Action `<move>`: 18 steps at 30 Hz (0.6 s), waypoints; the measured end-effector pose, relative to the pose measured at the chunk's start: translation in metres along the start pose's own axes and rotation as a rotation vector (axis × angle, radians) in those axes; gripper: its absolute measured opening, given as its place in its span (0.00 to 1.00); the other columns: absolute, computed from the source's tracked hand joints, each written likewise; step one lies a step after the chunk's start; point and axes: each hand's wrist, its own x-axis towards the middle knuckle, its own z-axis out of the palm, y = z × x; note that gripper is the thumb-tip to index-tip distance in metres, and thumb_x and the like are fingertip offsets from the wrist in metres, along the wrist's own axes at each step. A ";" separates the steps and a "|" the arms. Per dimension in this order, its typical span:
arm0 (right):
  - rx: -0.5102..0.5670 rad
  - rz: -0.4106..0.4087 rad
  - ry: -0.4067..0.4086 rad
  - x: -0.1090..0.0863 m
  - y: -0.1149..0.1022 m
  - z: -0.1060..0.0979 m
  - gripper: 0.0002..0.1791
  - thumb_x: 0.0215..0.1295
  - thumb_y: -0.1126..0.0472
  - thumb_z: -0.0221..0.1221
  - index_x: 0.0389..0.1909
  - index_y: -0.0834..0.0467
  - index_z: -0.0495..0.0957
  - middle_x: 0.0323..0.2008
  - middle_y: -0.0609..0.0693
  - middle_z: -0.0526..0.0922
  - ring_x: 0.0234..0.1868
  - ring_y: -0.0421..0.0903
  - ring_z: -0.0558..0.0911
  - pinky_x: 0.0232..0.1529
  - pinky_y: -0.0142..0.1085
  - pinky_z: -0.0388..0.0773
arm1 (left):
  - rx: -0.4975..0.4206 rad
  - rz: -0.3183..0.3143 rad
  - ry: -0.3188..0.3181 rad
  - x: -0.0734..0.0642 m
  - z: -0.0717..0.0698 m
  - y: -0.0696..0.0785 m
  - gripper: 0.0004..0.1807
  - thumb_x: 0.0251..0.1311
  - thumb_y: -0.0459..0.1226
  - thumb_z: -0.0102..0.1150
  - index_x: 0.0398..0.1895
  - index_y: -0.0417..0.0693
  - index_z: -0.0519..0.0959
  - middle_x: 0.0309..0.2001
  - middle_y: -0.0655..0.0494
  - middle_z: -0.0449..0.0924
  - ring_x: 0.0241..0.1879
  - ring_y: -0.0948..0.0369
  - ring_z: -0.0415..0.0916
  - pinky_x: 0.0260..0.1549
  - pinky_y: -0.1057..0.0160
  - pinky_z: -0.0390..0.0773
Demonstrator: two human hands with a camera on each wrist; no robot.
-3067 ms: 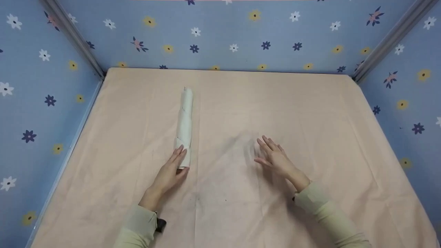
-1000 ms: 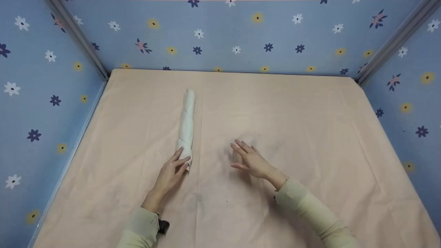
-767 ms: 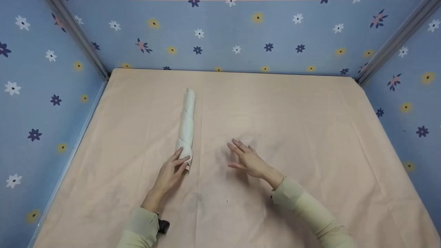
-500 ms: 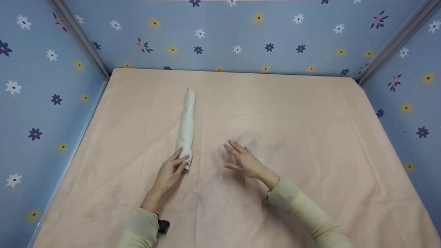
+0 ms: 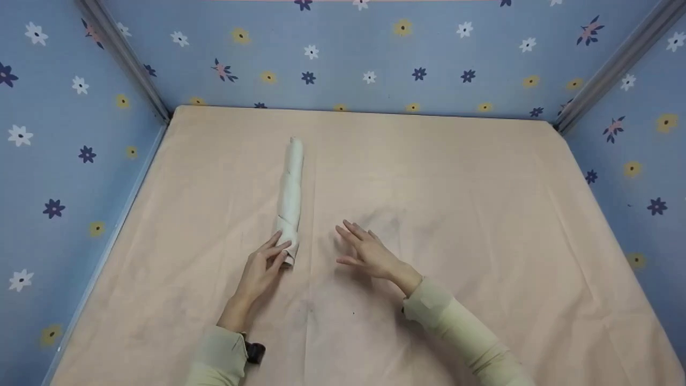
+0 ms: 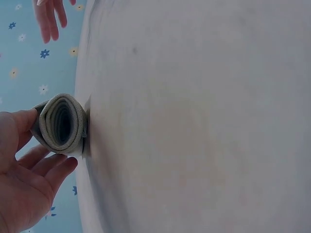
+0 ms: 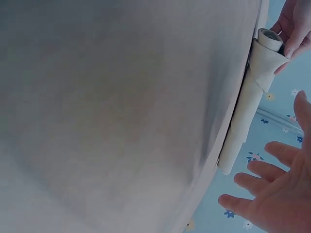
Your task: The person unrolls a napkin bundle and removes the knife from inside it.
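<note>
A pale, off-white rolled-up cloth (image 5: 291, 187) lies lengthwise on the table, left of the middle. My left hand (image 5: 261, 276) holds its near end, thumb on one side and fingers on the other. In the left wrist view the end of the rolled-up cloth (image 6: 62, 125) shows several thick spiral layers between thumb and fingers. A loose corner stands out near the gripped end in the right wrist view, by the left hand (image 7: 295, 26). My right hand (image 5: 370, 254) hovers to the right of the roll with its fingers spread, holding nothing.
A peach tablecloth (image 5: 455, 187) with creases covers the table. Blue flower-print panels (image 5: 343, 53) enclose the back and both sides, with grey posts (image 5: 128, 61) at the corners. A dark band (image 5: 255, 352) sits at the left wrist.
My right hand has moved left across the table, closer to the roll. The left thumb and fingers have shifted slightly on the near end, whose edge now looks looser. The roll stays about in place.
</note>
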 end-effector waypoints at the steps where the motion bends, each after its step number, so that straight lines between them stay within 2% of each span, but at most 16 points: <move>1: 0.002 -0.001 -0.001 0.001 -0.001 0.001 0.40 0.61 0.40 0.47 0.68 0.56 0.49 0.67 0.56 0.48 0.66 0.54 0.48 0.60 0.56 0.48 | -0.002 -0.002 0.002 0.000 0.000 0.000 0.14 0.61 0.33 0.50 0.50 0.39 0.75 0.62 0.46 0.61 0.60 0.49 0.58 0.58 0.55 0.59; 18: -0.009 -0.023 0.015 0.016 -0.010 0.009 0.39 0.61 0.41 0.50 0.67 0.56 0.51 0.67 0.57 0.50 0.66 0.54 0.51 0.59 0.56 0.50 | -0.066 -0.032 0.030 -0.001 0.000 -0.001 0.14 0.63 0.35 0.49 0.49 0.40 0.75 0.61 0.45 0.61 0.59 0.49 0.60 0.57 0.54 0.60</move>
